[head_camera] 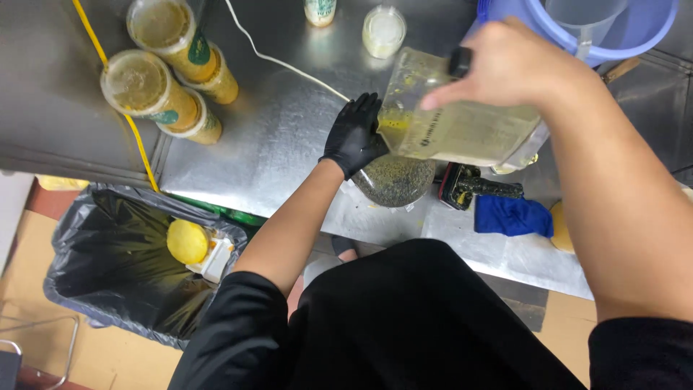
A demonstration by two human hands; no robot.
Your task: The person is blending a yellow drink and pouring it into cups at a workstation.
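Observation:
My right hand (pixel 512 68), bare, grips a clear plastic blender jug (pixel 462 126) by its black handle and tilts it to the left, so the yellow juice inside runs toward its lip. My left hand (pixel 354 136), in a black glove, holds a round fine-mesh strainer (pixel 393 179) full of dark seedy pulp right under that lip. Both are above a steel counter (pixel 281 137).
Two lidded cups of yellow juice (pixel 155 90), (pixel 180 40) lie at the counter's back left. A blue bucket (pixel 577 25) holds a clear measuring cup. A blue cloth (pixel 512 215) and a black blender base (pixel 469 186) lie at right. A black-lined bin (pixel 130 267) with a lemon stands below.

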